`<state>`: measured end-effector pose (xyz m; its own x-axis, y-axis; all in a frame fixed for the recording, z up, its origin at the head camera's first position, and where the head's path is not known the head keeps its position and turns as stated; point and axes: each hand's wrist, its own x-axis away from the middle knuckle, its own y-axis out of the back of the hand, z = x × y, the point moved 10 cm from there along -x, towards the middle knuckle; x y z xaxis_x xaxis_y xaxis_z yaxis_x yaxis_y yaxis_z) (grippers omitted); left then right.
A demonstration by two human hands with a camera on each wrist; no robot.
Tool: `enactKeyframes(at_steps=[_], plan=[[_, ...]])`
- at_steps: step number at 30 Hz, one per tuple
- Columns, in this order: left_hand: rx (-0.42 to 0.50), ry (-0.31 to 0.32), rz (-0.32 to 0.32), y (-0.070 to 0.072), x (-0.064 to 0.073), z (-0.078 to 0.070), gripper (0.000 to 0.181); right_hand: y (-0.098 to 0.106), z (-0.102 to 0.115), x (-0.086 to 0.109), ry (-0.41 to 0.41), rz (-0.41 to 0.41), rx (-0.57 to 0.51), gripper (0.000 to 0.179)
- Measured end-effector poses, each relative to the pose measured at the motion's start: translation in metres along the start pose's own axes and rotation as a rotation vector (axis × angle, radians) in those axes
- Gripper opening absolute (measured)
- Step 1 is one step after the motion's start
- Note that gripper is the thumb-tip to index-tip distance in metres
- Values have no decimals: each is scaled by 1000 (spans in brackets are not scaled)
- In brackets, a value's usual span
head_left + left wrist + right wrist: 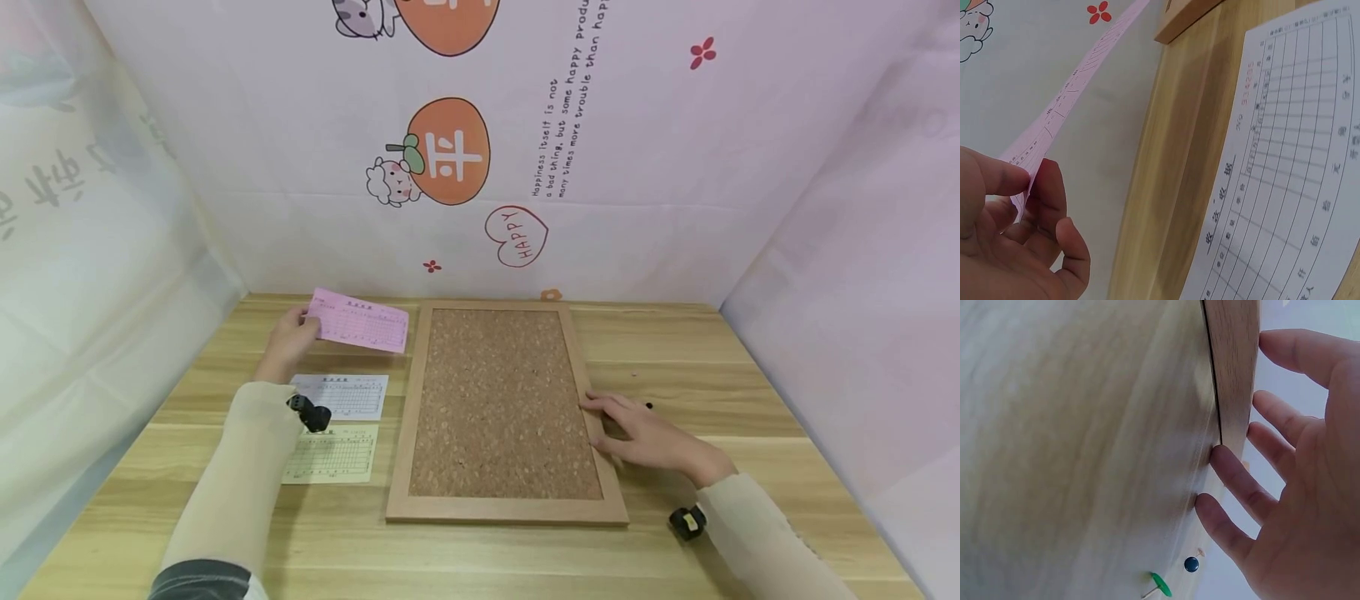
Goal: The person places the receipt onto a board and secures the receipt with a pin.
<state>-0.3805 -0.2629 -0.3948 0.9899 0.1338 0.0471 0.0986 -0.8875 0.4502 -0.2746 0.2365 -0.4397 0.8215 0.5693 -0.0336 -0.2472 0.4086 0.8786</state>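
My left hand (291, 340) pinches a pink receipt slip (363, 325) by its left end, between thumb and fingers. The slip hangs above the table near the back left, seen nearly edge-on in the left wrist view. Below it a white receipt slip (348, 396) and a yellow one (337, 457) lie flat, partly hidden by the left sleeve. A wood-framed cork board (498, 404) lies in the middle, its cork bare. My right hand (652, 437) touches the right side of the frame with spread fingertips (1272, 340), as the right wrist view also shows.
Beyond the right hand lie a green push pin (1160, 585) and a dark one (1191, 564) on the wooden table (675, 350). A printed white cloth (622, 233) hangs behind the table, with more cloth at both sides.
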Motion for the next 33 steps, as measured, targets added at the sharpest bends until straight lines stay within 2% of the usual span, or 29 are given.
enactKeyframes(at_steps=[3, 10, 14, 18, 21, 26, 33], plan=[[13, 6, 7, -3, 0, 0, 54, 1, 1, -1, -1, 6, -7, 57], [55, 4, 24, -16, 0, -3, 55, 12, 10, -13, 14, -47, 22, 45], [76, 11, 14, -22, -1, -3, 53, 16, 17, -21, 23, -59, 9, 38], [104, 21, 6, -29, -2, -3, 52, 20, 24, -31, 69, -75, 1, 35], [110, 40, 30, -35, -2, 0, 52, 23, 28, -38, 92, -80, -15, 35], [117, 55, 58, -45, -4, 4, 53, 28, 29, -48, 65, -85, -57, 33], [162, 52, 62, -55, -3, -1, 53, 31, 29, -61, 26, -98, -72, 28]])
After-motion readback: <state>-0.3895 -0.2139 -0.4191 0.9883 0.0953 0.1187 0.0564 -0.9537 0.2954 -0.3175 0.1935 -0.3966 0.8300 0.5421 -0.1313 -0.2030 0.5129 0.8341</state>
